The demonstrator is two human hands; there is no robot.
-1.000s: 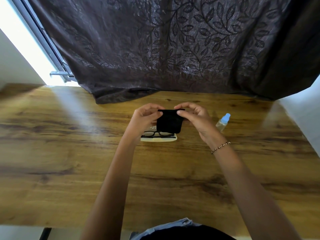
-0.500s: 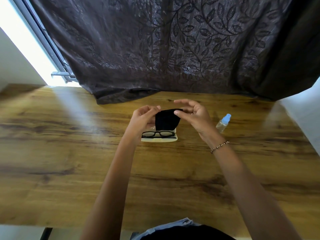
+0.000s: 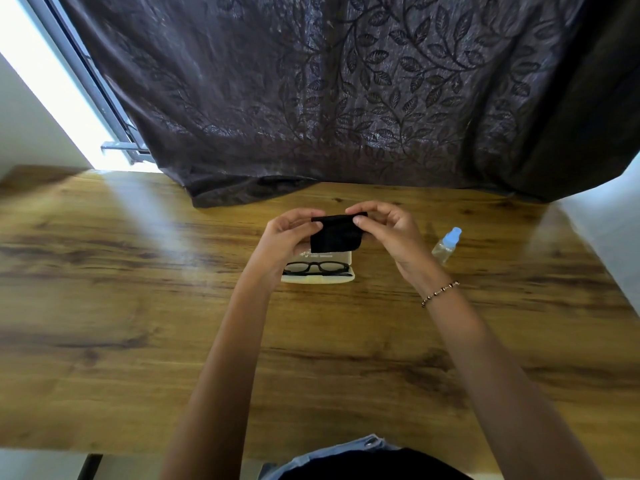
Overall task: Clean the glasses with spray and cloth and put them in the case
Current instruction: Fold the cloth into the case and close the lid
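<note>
From my seat I read both hands as busy with the cloth. My left hand (image 3: pixel 291 233) pinches the left end of the black cleaning cloth (image 3: pixel 334 239) at its top edge. My right hand (image 3: pixel 388 230) pinches the right end between thumb and forefinger, its other fingers loosely curled. The cloth hangs slack below the fingertips, doubled over as far as I can tell.

Just beneath the fingers, nearer me, the black-framed glasses (image 3: pixel 317 267) already lie in the open pale case (image 3: pixel 318 278) on the wooden table (image 3: pixel 138 306). So I judge the wiping done and the cloth being folded for stowing.

To do this well, I would bring the corners together squarely and keep the top edge taut between the two pinches. I would lower the cloth flat and not let it drag across the lenses. It should sit inside the rim so the lid can shut.

The spray bottle (image 3: pixel 446 245) stands to the outside of my right fingers, near but apart.

Count: one cloth, one pair of glasses, one case, one spray bottle, one beaded bracelet (image 3: pixel 440 293) on my right wrist.
</note>
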